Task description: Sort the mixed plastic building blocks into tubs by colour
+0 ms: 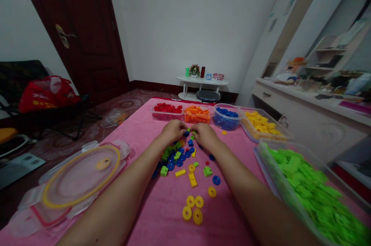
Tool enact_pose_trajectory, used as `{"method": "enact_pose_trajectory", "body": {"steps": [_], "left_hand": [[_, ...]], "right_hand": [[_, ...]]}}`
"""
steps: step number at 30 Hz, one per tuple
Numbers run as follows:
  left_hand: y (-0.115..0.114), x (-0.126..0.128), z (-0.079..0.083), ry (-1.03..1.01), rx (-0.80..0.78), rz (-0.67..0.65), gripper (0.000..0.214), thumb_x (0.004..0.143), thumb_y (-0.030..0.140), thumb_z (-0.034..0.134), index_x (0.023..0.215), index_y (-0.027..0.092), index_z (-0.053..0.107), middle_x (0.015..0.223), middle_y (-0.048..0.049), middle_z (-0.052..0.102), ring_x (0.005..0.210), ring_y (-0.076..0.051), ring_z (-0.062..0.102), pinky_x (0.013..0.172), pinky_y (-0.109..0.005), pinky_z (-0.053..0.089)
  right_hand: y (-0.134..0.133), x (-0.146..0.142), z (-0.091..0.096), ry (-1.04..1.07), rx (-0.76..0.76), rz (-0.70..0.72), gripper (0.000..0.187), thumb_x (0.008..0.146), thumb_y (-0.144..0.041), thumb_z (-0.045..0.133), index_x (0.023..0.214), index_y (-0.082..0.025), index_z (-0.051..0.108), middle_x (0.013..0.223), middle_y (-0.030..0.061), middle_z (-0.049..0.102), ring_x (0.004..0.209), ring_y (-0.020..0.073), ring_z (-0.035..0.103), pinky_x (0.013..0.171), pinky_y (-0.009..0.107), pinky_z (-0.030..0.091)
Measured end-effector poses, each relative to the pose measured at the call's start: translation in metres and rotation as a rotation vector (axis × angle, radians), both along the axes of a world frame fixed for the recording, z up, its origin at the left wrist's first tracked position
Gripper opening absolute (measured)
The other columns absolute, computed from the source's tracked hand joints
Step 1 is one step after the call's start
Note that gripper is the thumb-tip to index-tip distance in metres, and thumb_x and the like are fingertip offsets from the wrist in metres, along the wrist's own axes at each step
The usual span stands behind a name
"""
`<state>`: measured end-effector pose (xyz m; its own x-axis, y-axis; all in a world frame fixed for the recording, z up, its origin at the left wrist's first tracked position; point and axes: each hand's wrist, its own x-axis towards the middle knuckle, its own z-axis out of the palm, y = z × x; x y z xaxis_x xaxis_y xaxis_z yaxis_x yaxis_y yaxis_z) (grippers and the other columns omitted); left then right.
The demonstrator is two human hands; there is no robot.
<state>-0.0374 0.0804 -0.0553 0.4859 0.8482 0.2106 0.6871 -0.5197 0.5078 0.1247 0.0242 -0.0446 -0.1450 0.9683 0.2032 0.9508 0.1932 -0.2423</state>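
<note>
Both my hands reach to the far end of a pile of toy building bricks on the pink cloth (pixel 171 226). My left hand (pixel 174 131) has its fingers curled together beside a small blue brick (pixel 186 134). Across from it, my right hand (pixel 204 134) is also closed, its fingertips by small green bricks (pixel 192 137). What either pinches is too small to tell. Blue wheels (pixel 171 166), green bricks (pixel 164 171) and a yellow brick (pixel 192 179) lie between my forearms. Several yellow wheels (pixel 197 216) sit closer to me.
Along the far edge stand containers of red bricks (pixel 167 108), orange bricks (pixel 197 114) and blue bricks (pixel 226 116). At right are tubs of yellow bricks (pixel 262 123) and green bricks (pixel 307 180). Clear lids (pixel 82 176) lie at left. A low white table (pixel 203 80) is beyond.
</note>
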Motion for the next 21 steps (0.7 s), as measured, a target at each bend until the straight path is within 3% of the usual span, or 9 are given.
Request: {"method": "enact_pose_trajectory", "body": {"steps": [3, 7, 10, 14, 16, 19, 21], "left_hand": [[-0.002, -0.010, 0.012, 0.048, -0.066, 0.049, 0.020, 0.068, 0.020, 0.059, 0.081, 0.016, 0.074, 0.075, -0.0050, 0.072, 0.069, -0.015, 0.063, 0.060, -0.021, 0.045], [-0.013, -0.023, 0.036, 0.175, -0.261, -0.044, 0.016, 0.058, 0.022, 0.068, 0.072, 0.018, 0.074, 0.068, -0.0037, 0.071, 0.061, -0.015, 0.063, 0.055, -0.020, 0.043], [-0.024, -0.022, 0.047, 0.271, -0.335, -0.113, 0.024, 0.052, 0.024, 0.073, 0.076, 0.021, 0.074, 0.072, -0.0020, 0.072, 0.061, -0.015, 0.063, 0.053, -0.019, 0.042], [-0.031, -0.011, 0.045, 0.416, -0.166, -0.131, 0.033, 0.049, 0.027, 0.075, 0.081, 0.022, 0.074, 0.084, -0.0037, 0.072, 0.070, -0.018, 0.063, 0.054, -0.021, 0.040], [-0.031, -0.007, 0.039, 0.456, -0.116, -0.118, 0.032, 0.051, 0.027, 0.074, 0.082, 0.021, 0.073, 0.086, -0.0043, 0.072, 0.073, -0.019, 0.063, 0.055, -0.022, 0.041], [-0.027, -0.006, 0.031, 0.452, -0.104, -0.122, 0.028, 0.054, 0.026, 0.071, 0.081, 0.020, 0.072, 0.084, -0.0041, 0.072, 0.072, -0.018, 0.062, 0.055, -0.022, 0.040], [-0.023, -0.009, 0.029, 0.411, -0.117, -0.132, 0.026, 0.055, 0.024, 0.068, 0.081, 0.020, 0.072, 0.081, -0.0036, 0.072, 0.069, -0.016, 0.062, 0.055, -0.020, 0.040]], "right_hand": [[0.011, -0.010, -0.008, -0.012, -0.039, 0.010, 0.023, 0.074, -0.015, 0.054, 0.091, -0.018, 0.070, 0.095, 0.0104, 0.069, 0.093, 0.0211, 0.061, 0.075, 0.027, 0.040], [0.012, -0.006, -0.009, 0.013, -0.035, 0.005, 0.017, 0.070, -0.013, 0.055, 0.081, -0.016, 0.068, 0.087, 0.0087, 0.069, 0.084, 0.0180, 0.061, 0.070, 0.025, 0.041], [0.000, 0.002, 0.000, 0.239, -0.005, 0.002, 0.017, 0.069, -0.017, 0.056, 0.083, -0.016, 0.066, 0.079, 0.0052, 0.067, 0.072, 0.0148, 0.060, 0.062, 0.023, 0.042], [-0.031, 0.011, 0.015, 0.832, -0.156, -0.051, 0.017, 0.063, -0.020, 0.053, 0.079, -0.017, 0.059, 0.054, -0.0025, 0.056, 0.043, 0.0104, 0.050, 0.043, 0.020, 0.037], [-0.047, 0.013, 0.018, 1.050, -0.237, -0.016, 0.013, 0.060, -0.019, 0.050, 0.072, -0.018, 0.054, 0.049, -0.0043, 0.052, 0.038, 0.0084, 0.044, 0.037, 0.018, 0.031], [-0.063, 0.018, 0.018, 1.174, -0.370, 0.121, 0.010, 0.060, -0.020, 0.047, 0.068, -0.017, 0.052, 0.050, -0.0039, 0.050, 0.037, 0.0063, 0.039, 0.033, 0.016, 0.021], [-0.068, 0.022, 0.020, 1.068, -0.532, 0.203, 0.010, 0.064, -0.022, 0.048, 0.070, -0.016, 0.054, 0.049, -0.0044, 0.050, 0.036, 0.0057, 0.037, 0.034, 0.017, 0.021]]}}
